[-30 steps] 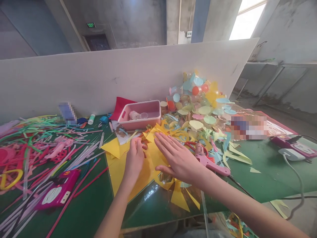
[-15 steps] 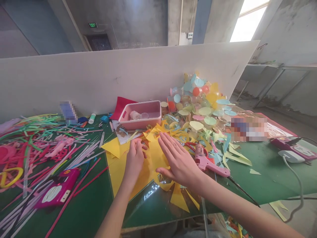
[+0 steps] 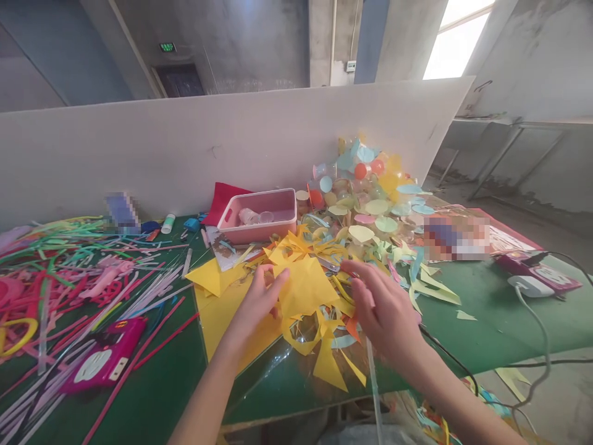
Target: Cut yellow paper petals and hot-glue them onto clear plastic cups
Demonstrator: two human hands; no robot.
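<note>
My left hand (image 3: 257, 301) pinches the near-left edge of a crumpled yellow paper sheet (image 3: 306, 284) and holds it slightly raised above more yellow sheets and scraps (image 3: 217, 312) on the green table (image 3: 500, 315). My right hand (image 3: 385, 307) is to the right of that sheet, knuckles up, fingers curled down into the paper scraps. What lies under it is hidden; a black cord (image 3: 445, 352) runs out from beneath the wrist toward the table's front edge.
A pink tray (image 3: 259, 216) with clear cups stands behind the paper, with a heap of coloured discs and cups (image 3: 370, 198) to its right. Coloured straws and strips (image 3: 69, 272) and a magenta power strip (image 3: 104, 358) cover the left. A white board (image 3: 208, 142) walls the back.
My right hand lifted off the yellow paper, where it lay flat, and moved right, curling over the spot where a pink glue gun lay. My left hand raised the yellow sheet.
</note>
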